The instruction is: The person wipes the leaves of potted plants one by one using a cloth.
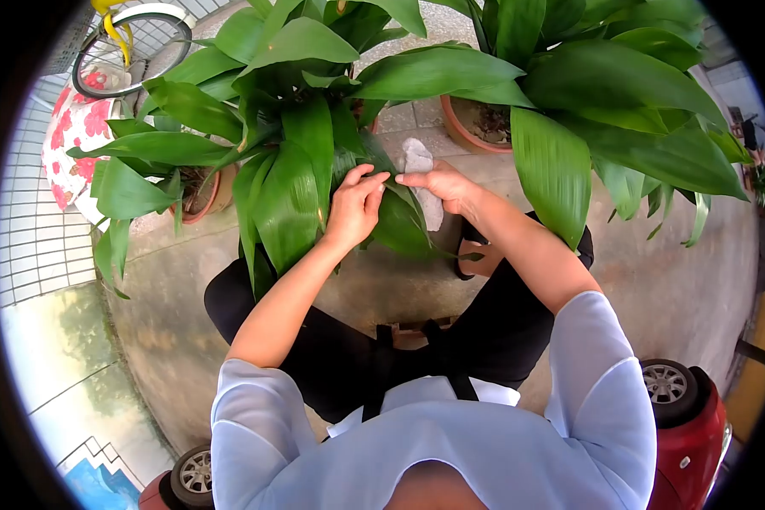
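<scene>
My left hand is closed, its fingertips pinching the edge of a broad green leaf. Just to its right, my right hand grips a crumpled pale grey cloth, which hangs out above and below the fingers. The right thumb points left, close to the left fingertips, at the same leaf. Part of the cloth lies behind the leaf and the hand. More long glossy leaves of the potted plant spread to the left of my left hand.
A second leafy plant grows in a terracotta pot at the right. Another pot stands at the left, near a floral cloth cover and a bicycle wheel. Red vehicle parts with wheels are behind me on both sides.
</scene>
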Available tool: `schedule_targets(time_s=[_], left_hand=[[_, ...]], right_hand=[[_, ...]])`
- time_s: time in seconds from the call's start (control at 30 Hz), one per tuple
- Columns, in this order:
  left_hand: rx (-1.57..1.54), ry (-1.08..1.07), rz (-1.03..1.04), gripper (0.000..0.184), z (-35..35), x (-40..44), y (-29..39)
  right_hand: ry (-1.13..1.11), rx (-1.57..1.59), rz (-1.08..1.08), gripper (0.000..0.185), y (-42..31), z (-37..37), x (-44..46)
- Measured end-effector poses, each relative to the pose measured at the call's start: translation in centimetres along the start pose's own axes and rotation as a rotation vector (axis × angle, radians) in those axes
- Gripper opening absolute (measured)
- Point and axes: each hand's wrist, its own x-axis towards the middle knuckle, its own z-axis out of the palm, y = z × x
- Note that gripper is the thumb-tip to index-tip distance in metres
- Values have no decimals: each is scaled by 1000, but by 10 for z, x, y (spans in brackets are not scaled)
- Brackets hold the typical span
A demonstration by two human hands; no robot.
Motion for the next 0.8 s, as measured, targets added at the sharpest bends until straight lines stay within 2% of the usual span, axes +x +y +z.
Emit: schedule_targets(time_s=[0.17, 0.2, 0.27, 0.3, 0.33, 0.37, 0.4, 0.43, 0.47, 0.5, 0.53, 0.63, 0.7, 0.73, 0.77, 0.8], left_hand=[[-82, 11, -55, 24, -5, 6, 2], [-167, -18, -143, 23, -7, 6, 3], [-219, 50, -73, 23, -5, 6, -7], [-353, 85, -159, 23, -3, 5, -7], [-650, 8, -494, 25, -4, 4, -15], [-925, 25, -512, 29, -2, 4, -27], [-1049, 26, -520, 32, -7, 10, -4], [-1003, -21, -487, 32, -8, 9, -12], [-989, -50, -511, 30, -5, 11, -23], [-931, -42, -502, 28, 2, 9, -34], [-718, -73, -426, 25, 4, 8, -33], [-421, -165, -255, 25, 5, 6, -14], [-191, -188, -138, 25, -2, 6, -9], [-193, -189, -149, 25, -3, 6, -8], [-196, -191, -160, 24, -4, 5, -6], [-202, -193, -169, 24, -2, 5, -6]], right_hand=[[52, 72, -68, 49, 5, -11, -2], [11, 103, 18, 53, 13, -13, 2], [-11, 174, 155, 63, 29, -24, 13], [99, 22, 185, 73, 35, -21, 13], [169, -109, 216, 85, 26, -15, -1], [170, -134, 230, 92, 29, -12, 1], [-4, -37, 196, 93, 35, -15, 11], [-32, 32, 175, 92, 34, -13, 12], [-228, 151, 46, 90, 28, -10, 9], [-47, 43, 21, 89, 20, -3, 6], [122, -62, 14, 88, 13, 2, 2], [28, 67, 5, 81, -14, 6, -16], [-51, -2, -27, 70, -10, 6, -11], [-89, -36, -43, 65, -5, 6, -7], [18, -23, -80, 46, 1, 6, -1], [43, -40, -54, 43, 6, 5, 2]])
